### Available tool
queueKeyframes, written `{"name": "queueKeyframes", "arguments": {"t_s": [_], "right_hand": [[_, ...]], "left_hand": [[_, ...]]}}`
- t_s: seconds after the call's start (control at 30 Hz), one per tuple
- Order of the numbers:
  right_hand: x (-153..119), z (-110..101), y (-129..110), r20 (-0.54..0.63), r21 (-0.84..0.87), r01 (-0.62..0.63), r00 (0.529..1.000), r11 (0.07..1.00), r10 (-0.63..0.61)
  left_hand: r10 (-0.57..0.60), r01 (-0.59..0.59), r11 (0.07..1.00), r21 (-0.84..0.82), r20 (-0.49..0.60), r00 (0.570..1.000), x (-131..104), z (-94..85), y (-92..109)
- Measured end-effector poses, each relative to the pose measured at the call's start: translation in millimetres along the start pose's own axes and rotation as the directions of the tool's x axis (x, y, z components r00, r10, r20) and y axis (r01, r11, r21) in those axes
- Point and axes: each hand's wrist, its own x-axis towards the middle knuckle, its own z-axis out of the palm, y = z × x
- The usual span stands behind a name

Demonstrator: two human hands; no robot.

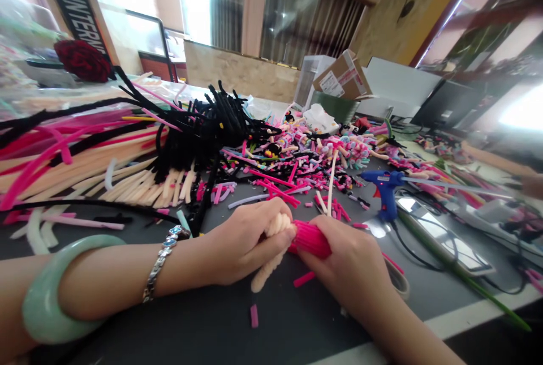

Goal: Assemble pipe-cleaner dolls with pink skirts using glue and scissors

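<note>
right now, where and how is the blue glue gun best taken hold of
Probably by the handle of the blue glue gun, coming from the right, beneath the pale stick jutting from its rear. The handle extends downward in view, trigger facing left; the nozzle also points left and may be hot, so avoid it.

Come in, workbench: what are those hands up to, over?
Left hand gripping cream fuzzy piece. Right hand gripping pink bundle. Blue glue gun rightward, touching neither.
</note>
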Motion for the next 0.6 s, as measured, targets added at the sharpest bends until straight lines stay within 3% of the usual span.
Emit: {"name": "queueKeyframes", "arguments": {"t_s": [0.3, 0.6], "right_hand": [[-3.1, 1.8, -4.0, -0.040, -0.092, 0.044, 0.998, 0.995, -0.048], [-2.7, 3.9, -2.2, -0.051, 0.038, 0.095, 0.994, 0.995, -0.093]], "left_hand": [[-0.079, 0.084, 0.992, -0.099, 0.048, 0.996, 1.2, 4.5, -7.4], [-0.069, 0.077, 0.987, -0.138, 0.063, 0.996, 2.5, 2.8, -6.4]]}}
